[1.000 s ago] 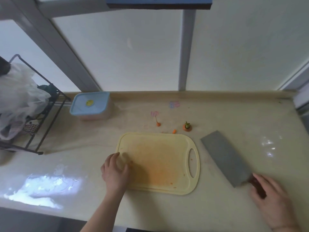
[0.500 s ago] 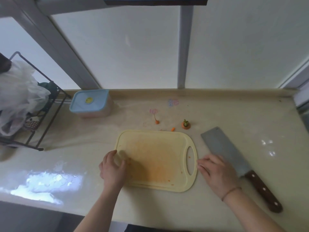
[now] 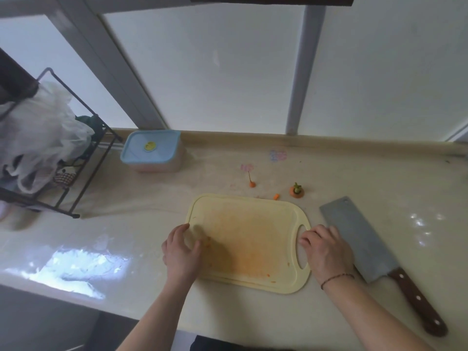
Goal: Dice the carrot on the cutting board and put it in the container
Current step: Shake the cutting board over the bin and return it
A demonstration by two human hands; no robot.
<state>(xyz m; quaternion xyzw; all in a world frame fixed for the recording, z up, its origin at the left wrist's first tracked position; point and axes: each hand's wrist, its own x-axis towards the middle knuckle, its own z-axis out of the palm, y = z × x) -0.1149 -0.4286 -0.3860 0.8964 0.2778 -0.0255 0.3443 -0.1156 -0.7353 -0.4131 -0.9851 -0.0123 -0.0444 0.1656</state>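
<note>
Cutting board: the pale yellow cutting board (image 3: 249, 239) lies flat on the counter (image 3: 367, 171), handle slot to the right, its middle stained orange with a few tiny carrot specks near the near edge.
Carrot: only scraps show, namely a carrot top (image 3: 296, 191) with green stub, a small carrot bit (image 3: 276, 196) and a carrot tail (image 3: 251, 183), all on the counter just beyond the board's far edge.
Container: the container (image 3: 152, 154) with a blue lid on sits at the back left, well apart from the board.
Left hand: the left hand (image 3: 181, 252) grips the board's left edge, fingers curled over onto its surface.
Right hand: the right hand (image 3: 326, 252) rests at the handle slot, fingers curled on the rim.
Knife: a cleaver (image 3: 374, 254) lies flat just right of the right hand, wooden handle toward the near counter edge.
Edges: a wire rack (image 3: 83, 158) holding plastic bags stands at far left; bare counter lies between it and the board.
</note>
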